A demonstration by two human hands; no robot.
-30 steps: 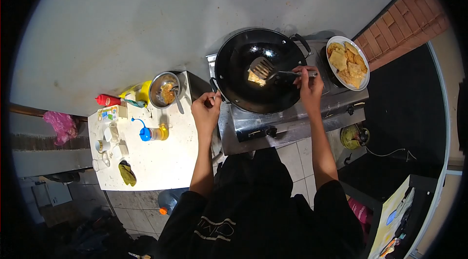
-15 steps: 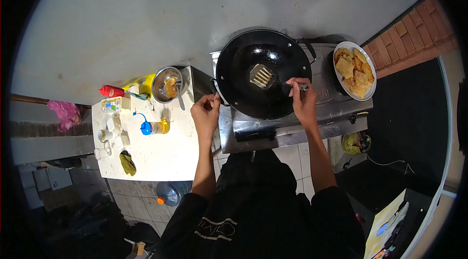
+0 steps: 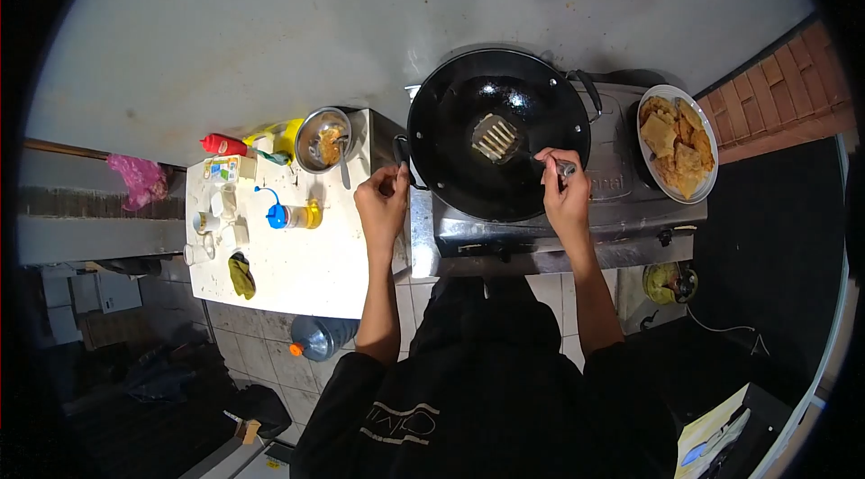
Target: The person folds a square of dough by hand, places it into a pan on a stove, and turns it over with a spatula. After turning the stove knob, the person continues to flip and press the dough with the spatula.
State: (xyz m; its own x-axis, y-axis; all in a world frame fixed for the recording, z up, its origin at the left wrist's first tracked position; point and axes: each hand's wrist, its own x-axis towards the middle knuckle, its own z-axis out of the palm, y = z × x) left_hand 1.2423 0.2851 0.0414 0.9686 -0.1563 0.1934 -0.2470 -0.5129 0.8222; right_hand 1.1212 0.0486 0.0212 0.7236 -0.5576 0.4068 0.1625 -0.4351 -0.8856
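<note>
A black wok (image 3: 541, 109) sits on the steel gas stove (image 3: 577, 249). My right hand (image 3: 566, 195) is wrapped round the handle of a slotted spatula (image 3: 495, 136), whose blade lies low in the wok, against its bottom. There is a shine of oil around the blade, but I make out no food there. At the wok's left side, my left hand (image 3: 382, 207) has its fingers closed at the wok's loop handle (image 3: 401, 151), thumb and fingertips pinching its lower end.
Right of the wok stands a white plate (image 3: 645, 155) of fried golden pieces. On the white table (image 3: 306, 285) at left are a steel bowl (image 3: 311, 129) with a spoon, a blue-capped oil bottle (image 3: 293, 215), a red bottle (image 3: 223, 145) and a green cloth (image 3: 241, 275). A water jug (image 3: 315, 337) lies below.
The camera has turned slightly, so most of the scene sits further right. The spatula blade has tilted a little in the wok. Both hands keep their places at the handles.
</note>
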